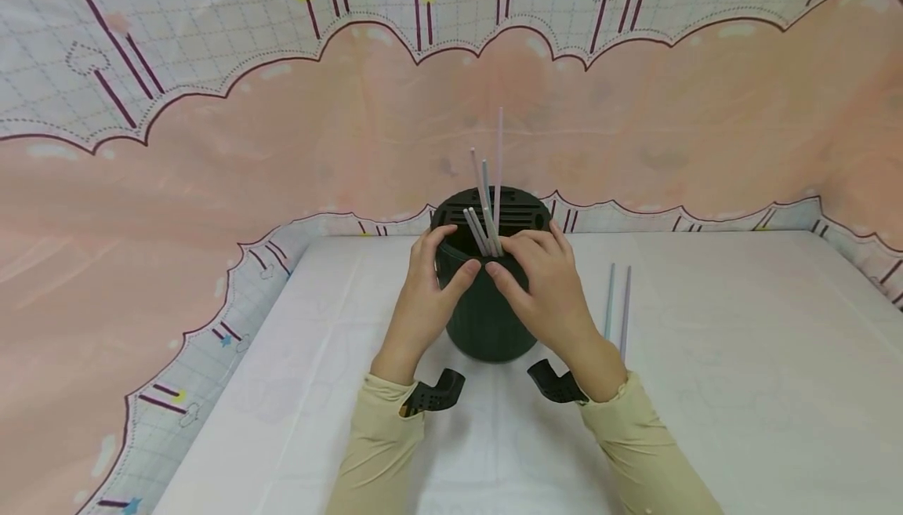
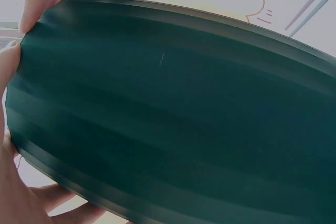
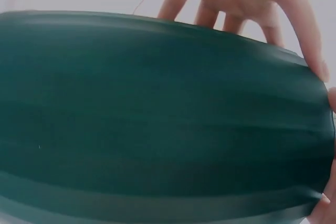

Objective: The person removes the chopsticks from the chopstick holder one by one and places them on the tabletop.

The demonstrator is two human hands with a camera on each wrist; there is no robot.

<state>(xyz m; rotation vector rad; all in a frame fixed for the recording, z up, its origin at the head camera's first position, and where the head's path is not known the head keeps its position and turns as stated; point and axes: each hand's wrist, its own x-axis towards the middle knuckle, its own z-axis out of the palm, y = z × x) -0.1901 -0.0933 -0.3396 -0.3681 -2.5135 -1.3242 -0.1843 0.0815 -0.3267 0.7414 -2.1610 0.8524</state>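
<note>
A round dark green container [image 1: 491, 319] with a black slotted top section [image 1: 522, 203] stands upright on the table. My left hand [image 1: 428, 291] grips its left side, fingers over the rim and thumb at the front. From the other side my right hand [image 1: 553, 291] holds the rim, its thumb close to the left thumb. Several thin straws stand in the front opening, among them a tall pink straw [image 1: 499, 154]. Green wall [image 2: 173, 108] fills most of the left wrist view, and likewise the container [image 3: 157, 114] in the right wrist view. The container's inside is mostly hidden.
A blue straw [image 1: 610, 299] and a purple straw [image 1: 625, 311] lie on the white tabletop [image 1: 741, 389], right of the container. Behind the table hangs a peach and white patterned cloth [image 1: 282, 154]. Each wrist carries a black mount, such as the left mount [image 1: 439, 392].
</note>
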